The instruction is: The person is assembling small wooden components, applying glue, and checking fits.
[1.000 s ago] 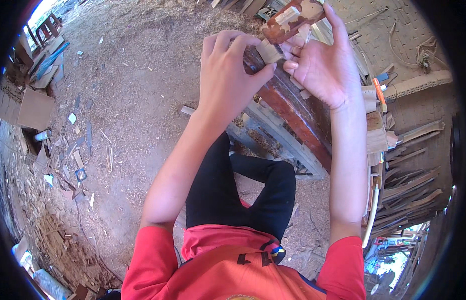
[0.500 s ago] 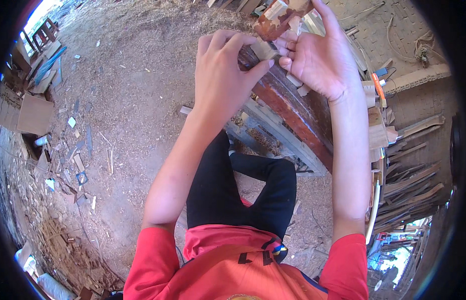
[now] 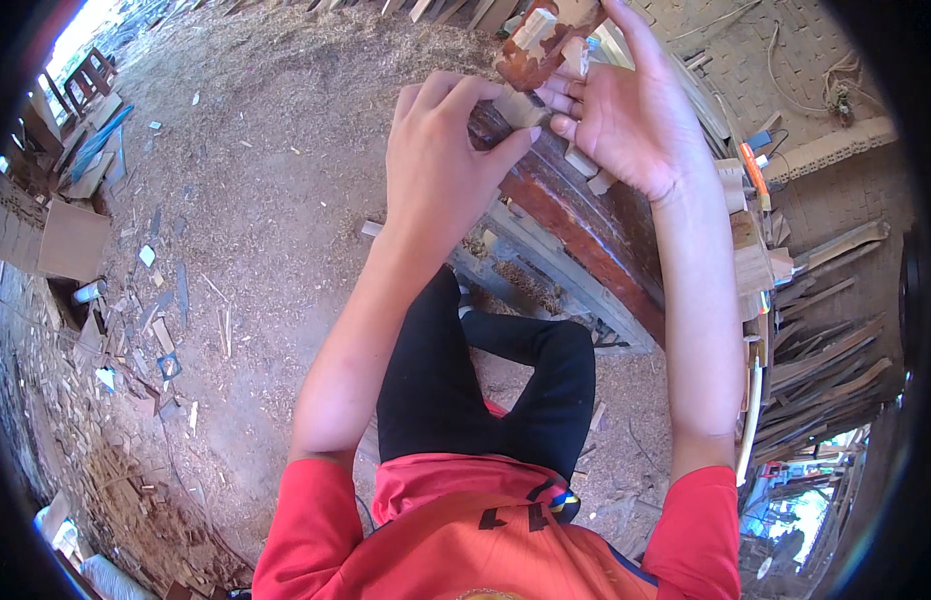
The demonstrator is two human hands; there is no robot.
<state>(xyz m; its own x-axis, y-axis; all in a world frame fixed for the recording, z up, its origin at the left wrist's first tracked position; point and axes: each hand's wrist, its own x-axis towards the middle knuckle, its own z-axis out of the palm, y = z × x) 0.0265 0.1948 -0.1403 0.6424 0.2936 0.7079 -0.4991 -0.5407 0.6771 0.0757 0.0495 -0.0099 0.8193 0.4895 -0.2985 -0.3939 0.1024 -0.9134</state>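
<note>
My left hand (image 3: 435, 150) reaches over the far end of a long reddish-brown wooden beam (image 3: 585, 250). Its fingers and thumb pinch a small pale wood block (image 3: 520, 108) against the beam's top. My right hand (image 3: 630, 125) is on the other side, palm turned up. Its lower fingers curl under a patchy reddish-brown wooden piece (image 3: 530, 65), and the uppermost digit stretches along that piece's far edge. The piece sits just beyond the pale block, partly cut off by the view's top. Small wood offcuts (image 3: 582, 162) lie on the beam beside my right wrist.
Pale timbers (image 3: 545, 270) run below the beam, in front of my legs. Sawdust and scraps (image 3: 165, 335) cover the ground at left, near a cardboard box (image 3: 73, 240). At right are an orange-handled tool (image 3: 753, 170), stacked wood strips (image 3: 815, 370) and a woven wall (image 3: 720, 50).
The view has shifted slightly. Both hands keep nearly the same pose, and the reddish-brown piece sits slightly further left and higher in the picture.
</note>
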